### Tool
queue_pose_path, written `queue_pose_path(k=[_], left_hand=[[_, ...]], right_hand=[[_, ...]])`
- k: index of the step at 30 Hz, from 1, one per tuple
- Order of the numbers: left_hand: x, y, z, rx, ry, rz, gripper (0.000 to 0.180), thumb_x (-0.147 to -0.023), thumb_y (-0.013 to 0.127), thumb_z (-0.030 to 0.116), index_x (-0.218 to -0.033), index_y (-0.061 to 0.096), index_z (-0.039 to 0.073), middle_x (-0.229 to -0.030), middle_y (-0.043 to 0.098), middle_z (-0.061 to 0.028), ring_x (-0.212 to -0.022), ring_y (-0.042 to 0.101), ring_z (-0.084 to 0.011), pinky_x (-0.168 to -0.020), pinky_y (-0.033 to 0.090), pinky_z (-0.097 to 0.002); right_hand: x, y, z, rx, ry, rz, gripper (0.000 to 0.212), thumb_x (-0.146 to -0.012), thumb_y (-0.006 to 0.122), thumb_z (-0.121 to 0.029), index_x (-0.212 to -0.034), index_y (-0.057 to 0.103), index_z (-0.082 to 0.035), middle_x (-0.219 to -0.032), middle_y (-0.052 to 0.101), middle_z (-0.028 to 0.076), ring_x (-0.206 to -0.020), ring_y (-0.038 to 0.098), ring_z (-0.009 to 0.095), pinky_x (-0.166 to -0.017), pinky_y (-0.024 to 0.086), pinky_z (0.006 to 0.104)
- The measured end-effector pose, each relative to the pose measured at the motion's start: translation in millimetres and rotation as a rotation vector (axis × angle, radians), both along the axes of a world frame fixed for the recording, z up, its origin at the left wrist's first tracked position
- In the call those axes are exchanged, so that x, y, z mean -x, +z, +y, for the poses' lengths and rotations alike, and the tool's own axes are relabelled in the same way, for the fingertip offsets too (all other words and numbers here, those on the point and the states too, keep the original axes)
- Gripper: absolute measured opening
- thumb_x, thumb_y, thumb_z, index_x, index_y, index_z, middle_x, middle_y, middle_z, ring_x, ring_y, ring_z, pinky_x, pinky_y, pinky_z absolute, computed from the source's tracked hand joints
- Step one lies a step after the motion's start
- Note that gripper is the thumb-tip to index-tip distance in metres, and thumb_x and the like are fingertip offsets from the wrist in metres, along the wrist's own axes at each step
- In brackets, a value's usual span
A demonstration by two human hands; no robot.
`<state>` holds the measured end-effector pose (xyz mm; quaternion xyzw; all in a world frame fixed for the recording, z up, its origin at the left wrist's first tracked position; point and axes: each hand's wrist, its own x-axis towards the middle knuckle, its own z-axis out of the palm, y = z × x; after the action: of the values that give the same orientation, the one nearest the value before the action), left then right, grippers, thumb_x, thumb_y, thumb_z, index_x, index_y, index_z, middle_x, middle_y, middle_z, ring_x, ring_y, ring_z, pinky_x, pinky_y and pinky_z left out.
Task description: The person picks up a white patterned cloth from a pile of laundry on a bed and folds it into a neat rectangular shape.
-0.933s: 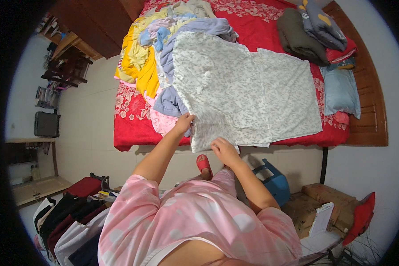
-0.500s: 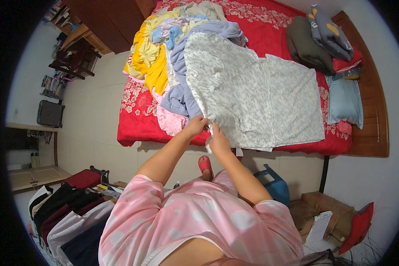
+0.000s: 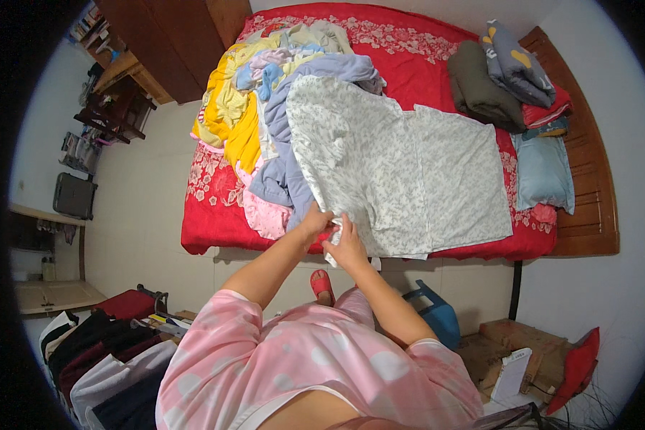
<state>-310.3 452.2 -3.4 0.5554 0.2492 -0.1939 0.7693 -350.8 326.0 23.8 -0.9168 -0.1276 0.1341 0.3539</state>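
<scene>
A white cloth with a grey floral print (image 3: 380, 172) lies spread over the near side of the bed, a seam running across it. My left hand (image 3: 315, 219) is closed on the cloth's near left corner by the bed edge. Just to its right, my right hand (image 3: 346, 248) pinches the same edge, and a short bit of cloth hangs below its fingers. The left part of the cloth is wrinkled, while the right part lies flatter. A lavender garment (image 3: 283, 179) sits directly left of the cloth, partly beneath it.
Yellow clothes (image 3: 242, 140) and a pink piece (image 3: 266, 215) are heaped on the red bedspread (image 3: 416, 79). Folded bedding (image 3: 484, 86) and a light blue pillow (image 3: 545, 175) sit by the headboard. Below the bed edge stands a blue stool (image 3: 437, 315); clothes (image 3: 115, 358) hang at lower left.
The view has shifted slightly, so the bed sits lower in it. My right hand's fingers have spread a little along the cloth edge; both hands stay at the same corner.
</scene>
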Motion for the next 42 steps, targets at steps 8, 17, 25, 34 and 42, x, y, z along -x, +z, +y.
queue_pose_path(k=[8, 17, 25, 34, 42], left_hand=[[-45, -8, 6, -0.097, -0.052, -0.008, 0.043, -0.071, 0.051, 0.006, -0.11, 0.036, 0.009, -0.086, 0.052, -0.0055, -0.068, 0.052, -0.0167, -0.054, 0.045, -0.0305], [-206, -113, 69, -0.105, 0.268, 0.012, 0.027, -0.067, 0.054, 0.002, -0.093, 0.054, -0.002, -0.075, 0.056, -0.0102, -0.06, 0.054, -0.0201, -0.048, 0.042, -0.0305], [-312, -76, 28, 0.16, 0.41, -0.158, 0.027, -0.08, 0.04, 0.012, -0.104, 0.047, 0.0, -0.092, 0.057, -0.0111, -0.079, 0.058, -0.0242, -0.069, 0.05, -0.0372], [-439, -8, -192, 0.163, 0.265, -0.197, 0.017, -0.079, 0.044, 0.017, -0.085, 0.05, 0.002, -0.069, 0.054, -0.0084, -0.063, 0.056, -0.0225, -0.062, 0.05, -0.0362], [-516, -18, -390, 0.053, 0.262, -0.15, 0.019, -0.08, 0.04, 0.021, -0.089, 0.048, 0.007, -0.072, 0.054, -0.0088, -0.061, 0.054, -0.0232, -0.053, 0.045, -0.0394]], right_hand=[[-32, -21, -31, -0.008, -0.094, 0.031, 0.035, -0.068, 0.046, -0.001, -0.103, 0.049, -0.003, -0.084, 0.056, 0.023, -0.081, 0.053, 0.038, -0.069, 0.041, 0.0435], [-43, 2, -121, -0.119, -0.069, 0.201, 0.04, -0.068, 0.046, 0.001, -0.107, 0.051, -0.006, -0.092, 0.055, 0.021, -0.084, 0.053, 0.036, -0.073, 0.042, 0.0383], [-59, -9, -235, -0.46, -0.306, 0.384, 0.039, -0.07, 0.04, 0.003, -0.108, 0.049, 0.002, -0.09, 0.058, 0.009, -0.081, 0.053, 0.013, -0.071, 0.042, 0.025], [-110, -89, -400, -0.765, -0.7, 0.48, 0.039, -0.069, 0.042, 0.002, -0.107, 0.048, 0.005, -0.096, 0.055, 0.008, -0.083, 0.052, 0.014, -0.072, 0.042, 0.0234], [-173, -88, -542, -0.671, -0.76, 0.544, 0.038, -0.068, 0.044, 0.0, -0.105, 0.05, 0.003, -0.081, 0.052, 0.002, -0.065, 0.045, 0.012, -0.059, 0.037, 0.0217]])
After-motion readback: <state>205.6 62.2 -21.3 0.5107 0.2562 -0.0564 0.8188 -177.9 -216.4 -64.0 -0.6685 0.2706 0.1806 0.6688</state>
